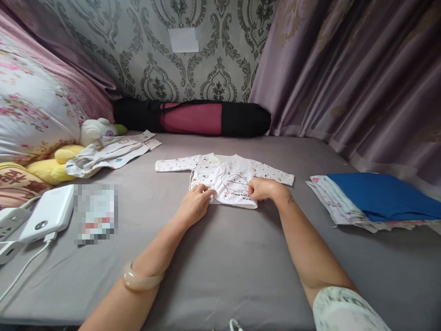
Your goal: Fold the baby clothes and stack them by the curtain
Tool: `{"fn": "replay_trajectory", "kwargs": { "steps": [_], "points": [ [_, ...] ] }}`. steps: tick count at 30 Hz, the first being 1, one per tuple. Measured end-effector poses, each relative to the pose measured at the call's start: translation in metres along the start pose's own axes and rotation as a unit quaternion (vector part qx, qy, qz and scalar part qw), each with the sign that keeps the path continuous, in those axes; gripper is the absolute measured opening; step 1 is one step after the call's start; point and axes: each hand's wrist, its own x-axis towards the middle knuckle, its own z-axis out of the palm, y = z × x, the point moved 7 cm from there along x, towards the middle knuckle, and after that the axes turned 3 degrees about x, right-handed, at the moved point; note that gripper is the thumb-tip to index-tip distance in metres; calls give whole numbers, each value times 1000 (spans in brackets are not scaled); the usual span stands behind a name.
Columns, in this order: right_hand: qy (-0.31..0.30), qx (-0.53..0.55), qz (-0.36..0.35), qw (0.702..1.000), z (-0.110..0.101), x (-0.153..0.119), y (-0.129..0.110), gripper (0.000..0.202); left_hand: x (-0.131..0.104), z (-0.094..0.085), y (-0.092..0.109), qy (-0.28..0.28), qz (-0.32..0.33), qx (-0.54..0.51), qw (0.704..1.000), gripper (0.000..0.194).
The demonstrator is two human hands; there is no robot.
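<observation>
A small white baby shirt [234,171] with printed sleeves and a cartoon animal on its front lies spread out on the grey sheet, both sleeves stretched sideways. At its lower left edge, my left hand [197,203] is closed, fingers pinching the cloth. My right hand [263,189] grips the shirt's right side edge beside the cartoon print, its fingers curled in. Parts of the hem and side are hidden under both hands.
Folded cloths topped by a blue one [389,195] lie at the right. At the left are a power bank [51,211], a blurred packet [98,214], plush toys [51,168] and a rumpled printed garment [113,154]. A long black-and-red bag [193,118] lies along the wall.
</observation>
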Motion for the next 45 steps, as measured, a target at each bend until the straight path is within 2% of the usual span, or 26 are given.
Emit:
{"fn": "replay_trajectory", "kwargs": {
  "steps": [2,4,5,7,9,10,12,15,19,23,25,26,29,31,33,35,39,42,45],
  "points": [
    [-52,32,-8,998,7,0,1,8,0,0,0,1,2,-2,1000,36],
    [-77,45,-14,996,9,-1,2,6,0,0,0,7,5,-2,1000,36],
    [-68,43,-17,997,7,-1,2,5,0,0,0,10,8,0,1000,36],
    [-5,27,-32,999,-2,0,0,7,1,0,0,21,17,4,1000,37],
    [58,19,-73,996,-9,1,-6,12,1,0,3,30,42,1,999,39],
    [63,23,-96,993,-9,2,-10,14,1,0,5,31,57,-2,998,41],
    [8,45,-127,991,2,4,-15,16,1,2,9,23,84,-12,996,45],
    [-96,82,-123,984,19,4,-17,13,0,5,11,0,98,-14,995,49],
    [-120,104,-104,982,23,4,-15,6,0,10,10,-18,86,3,996,49],
    [-139,125,-118,975,20,6,-15,6,0,12,9,-26,77,12,997,48],
    [-115,137,-126,976,12,12,-18,10,0,12,10,-24,75,12,997,48],
    [-85,142,-133,977,5,16,-21,11,0,12,10,-22,74,10,997,48],
    [80,130,-161,975,-25,34,-34,17,0,13,9,-13,73,5,997,49],
    [206,91,-164,960,-44,46,-44,21,0,14,8,-12,73,5,997,50],
    [269,57,-147,950,-51,59,-52,29,0,14,8,-14,76,8,997,50],
    [281,36,-120,951,-52,73,-57,36,0,13,9,-18,78,12,997,51],
    [248,4,-89,965,-47,93,-60,42,0,11,11,-31,73,14,997,50],
    [224,-6,-79,971,-45,100,-61,36,0,9,13,-35,70,13,997,49],
    [230,2,-68,971,-46,102,-61,29,0,8,13,-34,69,16,997,50]
  ]
}}
